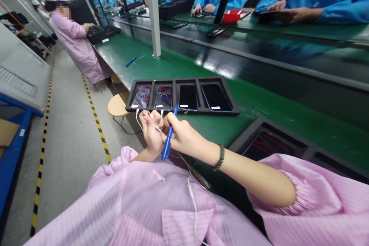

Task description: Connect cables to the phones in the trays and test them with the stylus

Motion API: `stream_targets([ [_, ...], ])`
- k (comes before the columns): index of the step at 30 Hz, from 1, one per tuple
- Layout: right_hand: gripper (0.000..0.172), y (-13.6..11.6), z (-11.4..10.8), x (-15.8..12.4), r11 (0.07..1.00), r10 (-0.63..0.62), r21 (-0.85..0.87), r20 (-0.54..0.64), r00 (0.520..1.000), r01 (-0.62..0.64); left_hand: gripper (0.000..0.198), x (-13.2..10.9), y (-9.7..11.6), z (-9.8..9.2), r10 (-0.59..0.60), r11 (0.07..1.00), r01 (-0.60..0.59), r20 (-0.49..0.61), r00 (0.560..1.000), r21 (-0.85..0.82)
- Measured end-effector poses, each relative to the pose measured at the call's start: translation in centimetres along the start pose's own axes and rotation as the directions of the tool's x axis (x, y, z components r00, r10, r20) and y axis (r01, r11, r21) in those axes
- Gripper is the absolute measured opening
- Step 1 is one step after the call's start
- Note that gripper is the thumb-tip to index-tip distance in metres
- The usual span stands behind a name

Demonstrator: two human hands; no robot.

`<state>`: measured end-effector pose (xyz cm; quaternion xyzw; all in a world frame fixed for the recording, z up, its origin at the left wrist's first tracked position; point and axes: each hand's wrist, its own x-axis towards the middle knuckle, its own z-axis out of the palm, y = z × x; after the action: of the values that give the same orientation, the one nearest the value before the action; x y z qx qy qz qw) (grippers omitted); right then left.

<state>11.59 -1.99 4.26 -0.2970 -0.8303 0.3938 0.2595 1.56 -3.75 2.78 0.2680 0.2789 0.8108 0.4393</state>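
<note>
My left hand is closed on a thin white charging cable, in front of a black tray. My right hand meets it there, with a blue pen gripped upright between its fingers; its fingertips partly hide the cable. Four compartments of the tray each hold a phone with a small white label. White plugs enter the first phone and second phone, whose screens show a round charging graphic. Dark screens show on the third phone and fourth phone.
Another black tray with a lit phone lies at right, near my sleeve. A second blue pen rests on the green bench, beside a metal post. Wooden stools stand left. Co-workers sit across the dark conveyor.
</note>
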Motion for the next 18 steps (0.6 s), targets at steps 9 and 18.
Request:
stream_targets([
  [9,0.027,1.7,-2.0,-1.1,0.986,0.145,0.120,-0.261,0.954,-0.116,0.037,2.6,3.4,-1.0,0.006,0.994,-0.016,-0.090,0.996,-0.105],
  [18,0.054,1.2,-4.5,-1.7,0.878,0.227,0.468,-0.222,0.948,-0.101,0.019,5.4,7.4,-1.5,0.158,0.941,-0.219,0.238,0.958,0.259],
])
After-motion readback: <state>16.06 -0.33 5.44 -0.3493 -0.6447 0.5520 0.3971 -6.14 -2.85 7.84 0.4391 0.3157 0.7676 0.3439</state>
